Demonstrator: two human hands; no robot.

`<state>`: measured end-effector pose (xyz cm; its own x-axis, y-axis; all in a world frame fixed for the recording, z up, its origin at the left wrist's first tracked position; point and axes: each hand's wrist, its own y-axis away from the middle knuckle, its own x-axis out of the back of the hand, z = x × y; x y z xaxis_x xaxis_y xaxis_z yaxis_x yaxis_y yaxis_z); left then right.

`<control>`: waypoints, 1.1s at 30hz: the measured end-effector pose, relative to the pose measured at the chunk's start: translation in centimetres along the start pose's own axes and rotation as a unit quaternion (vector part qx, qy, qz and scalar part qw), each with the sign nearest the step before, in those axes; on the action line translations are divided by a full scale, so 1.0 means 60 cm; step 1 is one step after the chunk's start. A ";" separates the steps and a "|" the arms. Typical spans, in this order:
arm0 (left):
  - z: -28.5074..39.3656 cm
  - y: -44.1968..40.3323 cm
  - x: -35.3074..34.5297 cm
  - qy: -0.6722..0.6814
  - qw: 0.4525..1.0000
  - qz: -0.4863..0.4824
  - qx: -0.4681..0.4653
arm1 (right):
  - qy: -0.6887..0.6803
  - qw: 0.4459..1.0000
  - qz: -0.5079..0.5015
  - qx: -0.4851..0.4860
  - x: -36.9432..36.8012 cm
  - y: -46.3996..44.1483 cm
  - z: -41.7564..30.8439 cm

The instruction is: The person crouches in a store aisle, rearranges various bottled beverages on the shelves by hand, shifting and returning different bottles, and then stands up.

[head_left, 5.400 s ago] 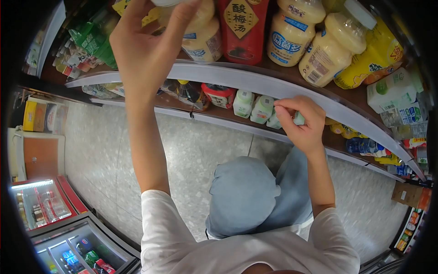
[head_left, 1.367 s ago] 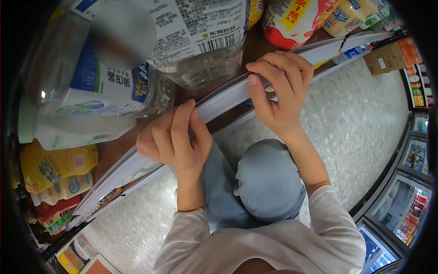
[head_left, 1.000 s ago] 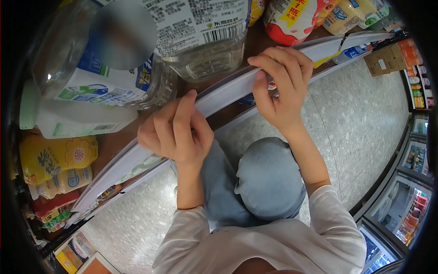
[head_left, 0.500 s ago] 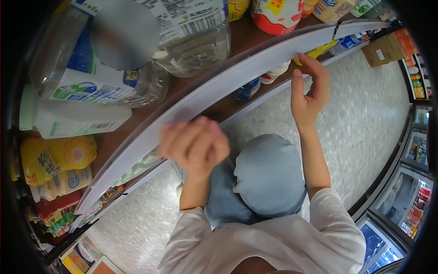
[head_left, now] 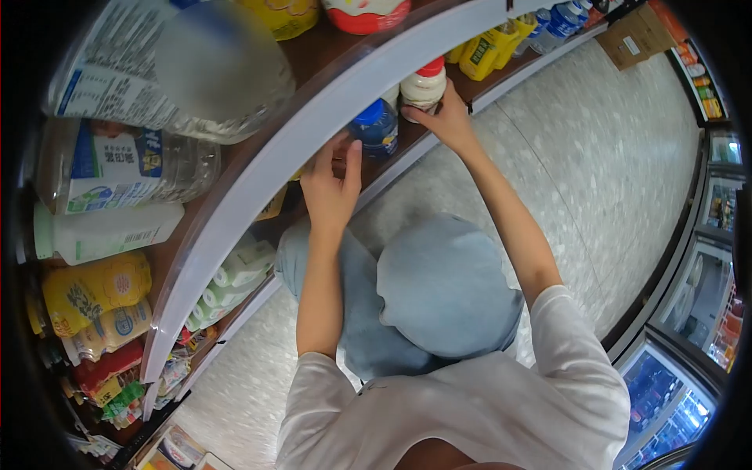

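My right hand (head_left: 450, 119) is closed around a white bottle with a red cap (head_left: 424, 88) on the lower shelf, thumb on the near side and fingers on the far side. Just left of that bottle stands a dark blue bottle with a bright blue cap (head_left: 374, 130). Close beside it is my left hand (head_left: 332, 182), thumb raised and apart from the fingers, with nothing seen in it. Its fingertips are partly lost in the shadow under the upper shelf's edge.
The curved white edge of the upper shelf (head_left: 305, 117) overhangs the lower one. Yellow packs (head_left: 487, 53) and blue-labelled bottles (head_left: 560, 27) stand farther right. Light green bottles (head_left: 227, 286) sit lower left. A cardboard box (head_left: 636, 37) and glass-door fridges (head_left: 666, 392) are at the right.
Both hands have reached forward to the lower shelf. My right hand has taken hold of the red-capped bottle; my left has come beside the blue-capped bottle. The view has shifted.
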<state>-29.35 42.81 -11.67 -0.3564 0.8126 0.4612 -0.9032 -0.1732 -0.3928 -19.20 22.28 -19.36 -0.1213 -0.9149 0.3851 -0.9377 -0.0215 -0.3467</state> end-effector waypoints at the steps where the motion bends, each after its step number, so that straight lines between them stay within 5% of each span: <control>1: -0.002 0.002 -0.006 0.000 0.999 -0.030 0.026 | -0.014 1.000 0.014 -0.021 -0.003 -0.002 0.001; 10: -0.054 0.032 -0.037 -0.167 0.967 -0.158 0.110 | 0.102 0.990 0.096 -0.004 0.030 -0.007 0.032; 15: -0.094 0.039 -0.084 0.043 0.969 -0.179 0.167 | 0.061 0.990 0.124 -0.012 0.077 -0.023 0.072; 18: -0.081 0.031 -0.091 0.000 0.957 -0.189 0.222 | 0.091 0.991 0.094 0.010 0.093 -0.030 0.076; 29: -0.054 -0.006 -0.110 -0.088 0.936 -0.270 0.207 | 0.047 0.996 0.079 0.013 0.081 -0.034 0.067; 33: -0.054 0.001 -0.143 -0.066 0.967 -0.184 0.162 | -0.002 0.998 0.068 0.015 0.078 -0.035 0.079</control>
<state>-25.56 37.62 -18.21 -0.0055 0.7786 0.6275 -0.9946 -0.0695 0.0776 -16.27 16.12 -20.90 -0.2465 -0.9113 0.3298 -0.9023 0.0916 -0.4212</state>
